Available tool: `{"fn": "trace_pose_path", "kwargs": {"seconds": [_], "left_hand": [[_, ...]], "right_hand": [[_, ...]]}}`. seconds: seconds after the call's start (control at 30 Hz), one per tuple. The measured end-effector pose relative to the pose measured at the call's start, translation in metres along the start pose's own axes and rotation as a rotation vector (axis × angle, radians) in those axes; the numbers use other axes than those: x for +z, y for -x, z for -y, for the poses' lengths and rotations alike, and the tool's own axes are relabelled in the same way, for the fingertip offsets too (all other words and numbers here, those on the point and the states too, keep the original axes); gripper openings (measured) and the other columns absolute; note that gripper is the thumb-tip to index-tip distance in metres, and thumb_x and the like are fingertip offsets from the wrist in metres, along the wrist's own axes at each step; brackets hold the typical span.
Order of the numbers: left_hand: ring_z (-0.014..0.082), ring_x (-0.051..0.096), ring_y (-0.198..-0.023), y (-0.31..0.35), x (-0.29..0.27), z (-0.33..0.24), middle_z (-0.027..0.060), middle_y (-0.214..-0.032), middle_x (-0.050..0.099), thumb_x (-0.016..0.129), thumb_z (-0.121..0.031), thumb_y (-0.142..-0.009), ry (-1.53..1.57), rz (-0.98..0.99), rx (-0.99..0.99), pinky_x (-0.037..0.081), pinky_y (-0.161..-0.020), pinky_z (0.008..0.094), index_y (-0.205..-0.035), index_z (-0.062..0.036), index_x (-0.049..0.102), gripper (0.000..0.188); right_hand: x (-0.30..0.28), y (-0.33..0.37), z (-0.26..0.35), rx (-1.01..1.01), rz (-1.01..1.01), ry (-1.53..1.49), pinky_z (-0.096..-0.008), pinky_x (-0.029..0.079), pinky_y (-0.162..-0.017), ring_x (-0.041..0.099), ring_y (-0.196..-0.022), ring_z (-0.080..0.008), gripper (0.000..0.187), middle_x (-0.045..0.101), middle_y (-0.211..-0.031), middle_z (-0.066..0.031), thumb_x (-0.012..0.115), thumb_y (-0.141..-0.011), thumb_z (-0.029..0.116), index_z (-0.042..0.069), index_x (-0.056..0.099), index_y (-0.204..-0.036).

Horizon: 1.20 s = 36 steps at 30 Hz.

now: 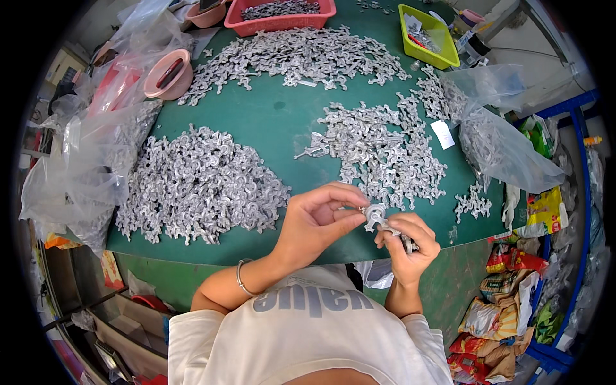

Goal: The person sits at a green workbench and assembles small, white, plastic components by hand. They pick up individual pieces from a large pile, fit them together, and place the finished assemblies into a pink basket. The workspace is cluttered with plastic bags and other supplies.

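Between my hands, just above the table's near edge, is a small silvery cast metal part [374, 215] with a curved, hooked shape. The thumb and fingers of my left hand [319, 221] pinch it from the left. My right hand [407, 247] closes on its right side, and more grey metal shows under those fingers, too covered to make out fully. Beyond my hands lies a loose heap of similar metal parts [369, 144]. A larger heap of metal parts [199, 186] spreads to the left of my left hand.
The green table [282, 115] carries another long heap [301, 54] at the back. A red basket [279, 24], a yellow-green basket [433, 58] and a pink bowl [183, 86] stand around it. Plastic bags [77, 167] crowd the left; a filled bag [500, 147] sits right, near a white slip [442, 134].
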<state>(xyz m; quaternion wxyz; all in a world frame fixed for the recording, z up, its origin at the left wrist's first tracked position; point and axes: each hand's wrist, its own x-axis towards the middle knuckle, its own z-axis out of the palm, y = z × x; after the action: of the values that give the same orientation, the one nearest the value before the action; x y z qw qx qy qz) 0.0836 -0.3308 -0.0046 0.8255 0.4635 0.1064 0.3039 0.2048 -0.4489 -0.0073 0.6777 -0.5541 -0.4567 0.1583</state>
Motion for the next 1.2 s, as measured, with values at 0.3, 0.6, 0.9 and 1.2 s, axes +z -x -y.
{"fn": "trace_pose_path", "kwargs": {"seconds": [0.3,0.6,0.9,1.2], "left_hand": [[0.0175,0.053,-0.096,0.001,0.005,-0.006,0.0128,-0.103,0.05,0.054,0.013,-0.075,0.056,0.018,0.016,0.047,-0.084,0.0291,-0.095,0.0058,0.055,0.022],[0.0176,0.053,-0.092,0.003,0.01,-0.007,0.015,-0.1,0.051,0.054,0.013,-0.074,0.039,0.009,0.05,0.047,-0.079,0.0279,-0.095,0.0072,0.054,0.021],[0.0167,0.051,-0.099,0.002,0.014,-0.013,0.013,-0.105,0.053,0.052,0.008,-0.079,0.055,0.088,-0.03,0.042,-0.086,0.0305,-0.099,0.005,0.056,0.02],[0.0168,0.054,-0.096,0.003,0.015,-0.024,0.013,-0.102,0.057,0.051,0.001,-0.082,0.084,0.061,-0.269,0.042,-0.087,0.0307,-0.099,0.0035,0.056,0.018]], "right_hand": [[-0.001,0.002,0.003,0.014,-0.009,-0.05,-0.0226,0.046,-0.051,0.058,-0.059,-0.015,0.022,0.058,-0.078,-0.0158,0.058,-0.064,-0.014,-0.007,0.06,-0.085],[-0.004,0.006,-0.001,-0.025,-0.012,-0.033,-0.0241,0.045,-0.052,0.056,-0.06,-0.0159,0.02,0.058,-0.074,-0.0137,0.064,-0.06,-0.01,-0.003,0.062,-0.079],[0.005,0.012,0.007,-0.245,-0.028,0.116,-0.0258,0.042,-0.048,0.053,-0.057,-0.0171,0.025,0.056,-0.075,-0.0129,0.068,-0.056,-0.011,-0.002,0.062,-0.079],[0.011,0.01,0.011,-0.41,-0.017,0.274,-0.0265,0.041,-0.043,0.053,-0.053,-0.0185,0.029,0.053,-0.075,-0.011,0.069,-0.056,-0.013,0.0,0.062,-0.081]]}}
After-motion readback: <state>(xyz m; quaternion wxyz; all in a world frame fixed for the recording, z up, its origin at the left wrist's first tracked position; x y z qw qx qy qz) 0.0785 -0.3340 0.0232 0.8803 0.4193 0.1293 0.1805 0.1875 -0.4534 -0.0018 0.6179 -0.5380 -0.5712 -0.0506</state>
